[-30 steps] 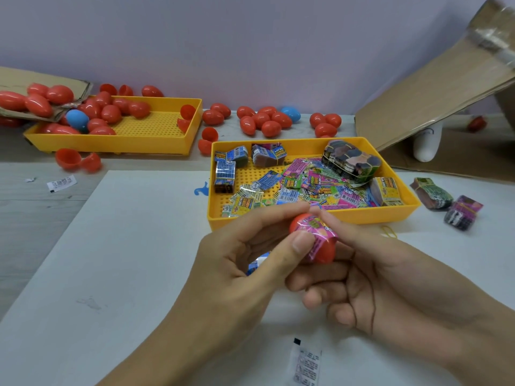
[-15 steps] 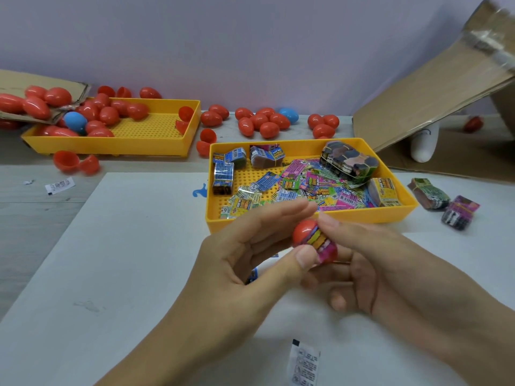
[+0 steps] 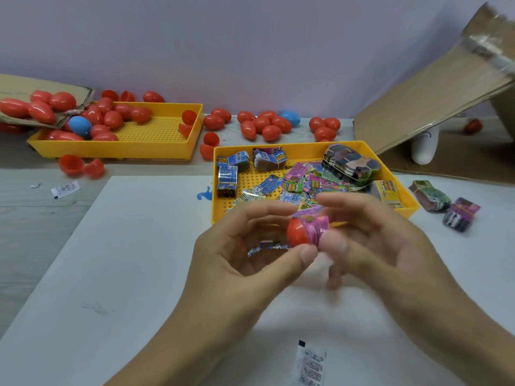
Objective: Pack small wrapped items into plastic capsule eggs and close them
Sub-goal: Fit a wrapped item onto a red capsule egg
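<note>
In front of me, above the white sheet [image 3: 125, 274], my left hand [image 3: 245, 263] pinches a red capsule egg half [image 3: 296, 232] between thumb and fingers. A pink wrapped item [image 3: 316, 228] sticks out of the half's open side. My right hand [image 3: 381, 246] holds that pink wrapper from the right with thumb and fingertips; it is blurred. A small blue wrapped item [image 3: 267, 246] lies under my left fingers. The near yellow tray [image 3: 412, 208] holds many colourful wrapped items [image 3: 295, 182].
A second yellow tray [image 3: 156, 147] at the back left holds red eggs and one blue egg [image 3: 80, 126]. More red eggs [image 3: 264, 126] line the wall. Open halves [image 3: 79, 165] lie at left. Cardboard flaps [image 3: 434, 87] rise at right. Item bundles [image 3: 446, 203] lie right of the tray.
The egg half has turned so the pink wrapped item now faces right. My right hand's fingers have spread and shifted around the wrapper. Both hands have stayed in the same place.
</note>
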The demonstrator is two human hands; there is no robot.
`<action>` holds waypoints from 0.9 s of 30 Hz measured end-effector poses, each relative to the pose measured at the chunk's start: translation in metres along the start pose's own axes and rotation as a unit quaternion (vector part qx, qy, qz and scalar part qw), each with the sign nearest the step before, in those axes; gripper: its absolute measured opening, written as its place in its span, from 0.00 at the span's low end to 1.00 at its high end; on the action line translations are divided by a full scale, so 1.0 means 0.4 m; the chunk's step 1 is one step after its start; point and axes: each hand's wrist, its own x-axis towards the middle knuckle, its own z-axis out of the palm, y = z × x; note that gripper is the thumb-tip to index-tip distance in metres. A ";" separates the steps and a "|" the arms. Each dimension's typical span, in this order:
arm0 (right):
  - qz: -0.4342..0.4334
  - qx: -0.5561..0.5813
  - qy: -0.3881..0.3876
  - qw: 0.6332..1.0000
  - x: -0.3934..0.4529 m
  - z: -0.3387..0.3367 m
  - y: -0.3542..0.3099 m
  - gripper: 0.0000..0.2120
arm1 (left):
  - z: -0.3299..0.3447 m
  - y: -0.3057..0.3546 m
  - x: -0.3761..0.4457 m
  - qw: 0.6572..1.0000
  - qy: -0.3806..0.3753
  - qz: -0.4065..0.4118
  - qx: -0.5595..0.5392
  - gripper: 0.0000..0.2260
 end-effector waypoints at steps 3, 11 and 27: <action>0.054 0.022 -0.021 0.998 0.006 -0.002 -0.005 0.23 | 0.003 -0.003 -0.001 1.000 -0.017 0.015 0.000 0.21; -0.096 -0.110 0.038 0.989 -0.011 0.009 0.009 0.17 | -0.008 0.017 0.007 0.990 -0.020 -0.118 -0.075 0.14; 0.049 0.034 0.045 0.997 -0.010 0.028 -0.063 0.14 | -0.018 0.026 0.015 0.997 0.011 0.012 -0.080 0.15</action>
